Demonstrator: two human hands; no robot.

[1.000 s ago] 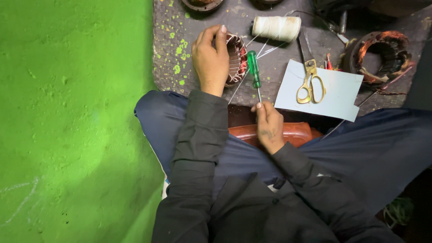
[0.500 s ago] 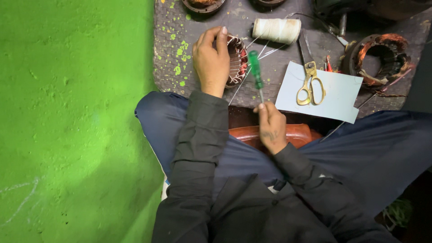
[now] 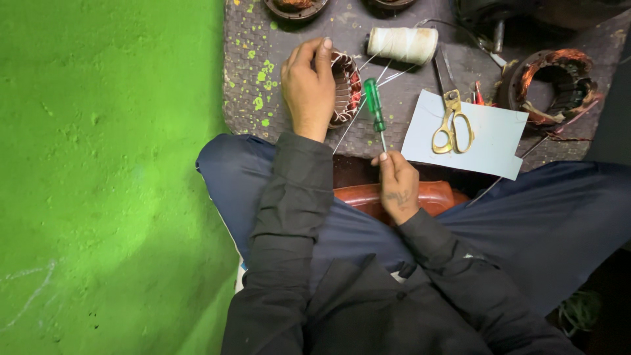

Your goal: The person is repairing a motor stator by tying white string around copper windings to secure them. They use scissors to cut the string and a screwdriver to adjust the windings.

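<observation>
My left hand (image 3: pixel 307 89) grips a small round motor stator (image 3: pixel 346 89) with copper windings, holding it on the dark mat. My right hand (image 3: pixel 397 187) pinches the metal shaft of a green-handled screwdriver (image 3: pixel 374 110), whose handle points away from me toward the stator. Thin white threads run from the stator to a spool of white thread (image 3: pixel 402 44) lying just beyond it.
Brass-coloured scissors (image 3: pixel 451 123) lie on a pale sheet of paper (image 3: pixel 490 138) to the right. A larger stator with copper coils (image 3: pixel 551 85) sits at the far right. The paint-speckled mat (image 3: pixel 256 72) borders a green wall (image 3: pixel 105 171) on the left. A brown stool edge (image 3: pixel 368 197) shows between my legs.
My right hand has drawn the screwdriver slightly toward me along its shaft. My left hand keeps its hold on the stator.
</observation>
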